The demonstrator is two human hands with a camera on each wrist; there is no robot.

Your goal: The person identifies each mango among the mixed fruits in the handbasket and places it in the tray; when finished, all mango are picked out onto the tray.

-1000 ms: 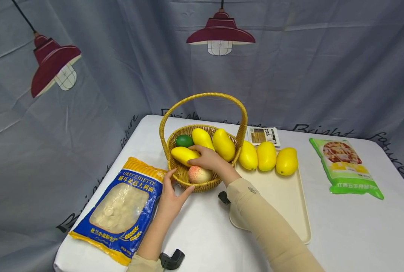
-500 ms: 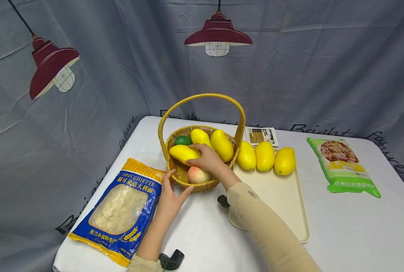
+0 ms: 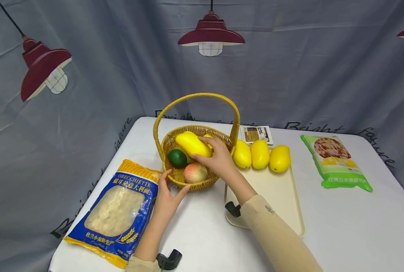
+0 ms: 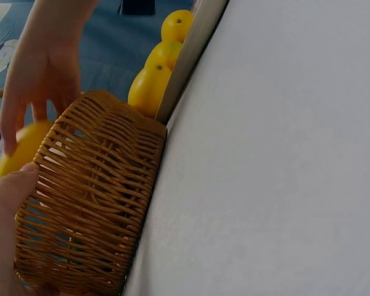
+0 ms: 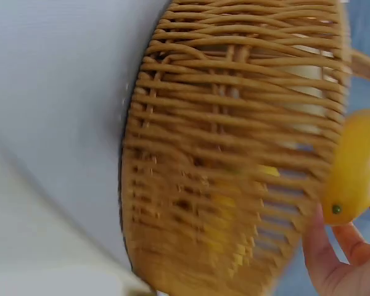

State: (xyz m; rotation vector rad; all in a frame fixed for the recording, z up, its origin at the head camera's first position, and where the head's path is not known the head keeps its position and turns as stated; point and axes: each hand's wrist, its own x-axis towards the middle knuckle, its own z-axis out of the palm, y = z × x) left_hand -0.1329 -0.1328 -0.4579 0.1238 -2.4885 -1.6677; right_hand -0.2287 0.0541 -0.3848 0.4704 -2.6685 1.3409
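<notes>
A wicker basket [image 3: 207, 184] with a tall arched handle stands mid-table in the head view. My right hand [image 3: 219, 158] grips a yellow mango [image 3: 191, 143] above the basket's inside. In the right wrist view that mango [image 5: 353, 169] shows beyond the rim, fingers under it. Below lie a dark green fruit [image 3: 177, 158] and a pinkish peach [image 3: 195, 173]. Other yellow fruit is mostly hidden behind the held mango and hand. My left hand [image 3: 165, 200] holds the basket's near left side, its thumb [image 4: 18, 182] at the rim in the left wrist view.
Right of the basket lies a cream tray [image 3: 273, 192] with three mangoes [image 3: 260, 154] along its far end. A blue pasta bag [image 3: 111, 215] lies to the left, a green food packet [image 3: 338, 162] to the right. A small printed card [image 3: 257, 135] lies behind the tray.
My right hand has lifted the mango up and to the right from the basket's left side. The green fruit has shifted toward the near side. My left hand stays on the basket.
</notes>
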